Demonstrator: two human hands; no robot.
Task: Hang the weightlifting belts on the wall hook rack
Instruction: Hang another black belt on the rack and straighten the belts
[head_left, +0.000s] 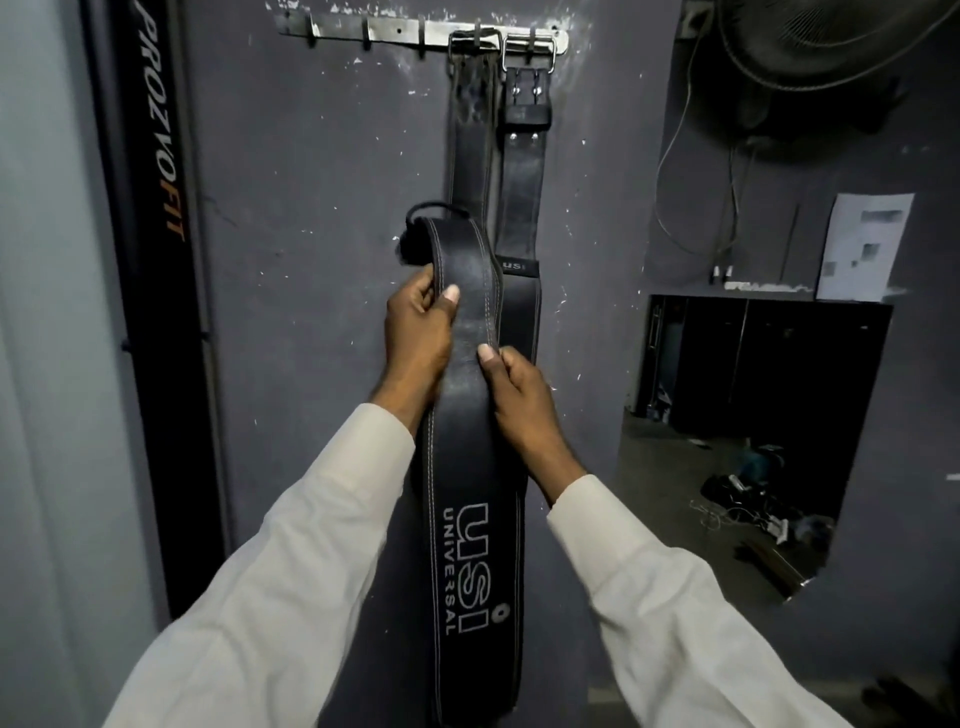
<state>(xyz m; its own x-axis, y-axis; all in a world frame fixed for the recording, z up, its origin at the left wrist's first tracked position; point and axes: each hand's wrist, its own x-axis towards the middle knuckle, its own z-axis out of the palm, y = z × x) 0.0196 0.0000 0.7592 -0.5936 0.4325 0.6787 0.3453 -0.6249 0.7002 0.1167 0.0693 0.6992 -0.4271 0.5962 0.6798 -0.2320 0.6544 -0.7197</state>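
Currently holding a black USI Universal belt (470, 467) upright in front of the dark wall, well below the hook rack (395, 28). Pinching its left edge with the left hand (415, 338), thumb on the face, fingers curled behind. Pinching the right edge lower down with the right hand (522, 400), likewise. Behind, on the rack's right-end hooks, a stitched belt (470, 156) beside a riveted belt (522, 171).

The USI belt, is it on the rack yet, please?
Off: the left hand and right hand grip the USI belt below the hook rack.
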